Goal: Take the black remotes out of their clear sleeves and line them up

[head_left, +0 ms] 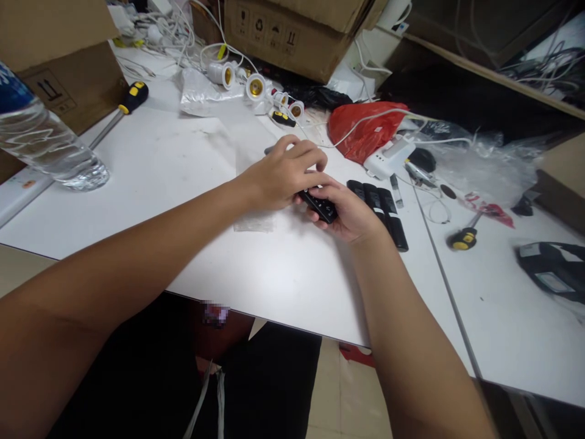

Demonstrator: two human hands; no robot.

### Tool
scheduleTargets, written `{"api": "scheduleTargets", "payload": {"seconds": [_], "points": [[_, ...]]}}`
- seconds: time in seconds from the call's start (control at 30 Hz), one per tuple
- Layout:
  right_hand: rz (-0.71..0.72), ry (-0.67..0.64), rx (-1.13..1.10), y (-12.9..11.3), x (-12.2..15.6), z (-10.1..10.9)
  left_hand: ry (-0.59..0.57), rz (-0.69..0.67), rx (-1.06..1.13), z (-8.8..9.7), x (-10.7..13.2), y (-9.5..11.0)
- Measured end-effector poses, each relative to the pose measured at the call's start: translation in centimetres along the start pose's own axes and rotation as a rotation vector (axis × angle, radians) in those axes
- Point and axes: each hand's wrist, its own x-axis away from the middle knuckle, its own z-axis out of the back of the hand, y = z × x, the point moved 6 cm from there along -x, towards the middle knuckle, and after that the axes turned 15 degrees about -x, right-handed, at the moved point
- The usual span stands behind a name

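A black remote control (323, 208) with small buttons is tilted above the white table. My right hand (350, 210) is closed around its near end, thumb on the button face. My left hand (286, 174) reaches over its far part with bent fingers; that part is mostly hidden under the palm. A dark grey tip (269, 150) shows behind my left hand; I cannot tell whether it belongs to the same remote. Beside my right wrist lie several black remote controls (380, 207) in a row. A clear plastic sleeve (253, 222) lies flat below my left hand.
At left are a water bottle (55, 143), a screwdriver (134, 97) and a cardboard box (77, 85). Lamp sockets (255, 88), cables and a large carton (283, 36) stand behind. A red bag (365, 128), power strip (388, 158) and second screwdriver (464, 239) lie right.
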Motion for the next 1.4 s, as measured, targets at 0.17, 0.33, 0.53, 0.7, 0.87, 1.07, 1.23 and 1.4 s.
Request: {"api": "scheduleTargets", "payload": {"seconds": [0.17, 0.33, 0.53, 0.7, 0.87, 1.07, 1.23, 1.4], "points": [[0.129, 0.147, -0.089, -0.8, -0.4, 1.2, 0.190, 0.222, 0.160, 0.9, 0.6, -1.2], [0.188, 0.204, -0.147, -1.2, -0.4, 1.3, 0.222, 0.770, 0.762, -2.6, 1.0, -4.0], [0.251, 0.246, -0.235, -0.8, -0.8, 1.0, 0.121, 0.935, 1.438, -3.9, 0.8, -2.5], [0.296, 0.266, -0.236, -0.5, -1.0, 1.3, 0.119, 0.931, 1.508, -3.8, 0.9, -2.0], [0.318, 0.262, -0.262, -0.6, -1.1, 1.4, 0.098, 0.904, 1.521, -4.0, 0.9, -1.6], [0.334, 0.281, -0.273, -0.7, -1.0, 1.4, 0.069, 0.891, 1.527, -3.4, 0.8, -1.1], [0.331, 0.291, -0.258, -0.7, -1.0, 1.6, 0.033, 0.881, 1.529, -3.4, 0.8, -0.9], [0.334, 0.300, -0.231, -0.7, -1.0, 1.5, 0.019, 0.826, 1.545, -3.6, 0.7, -0.7]]}}
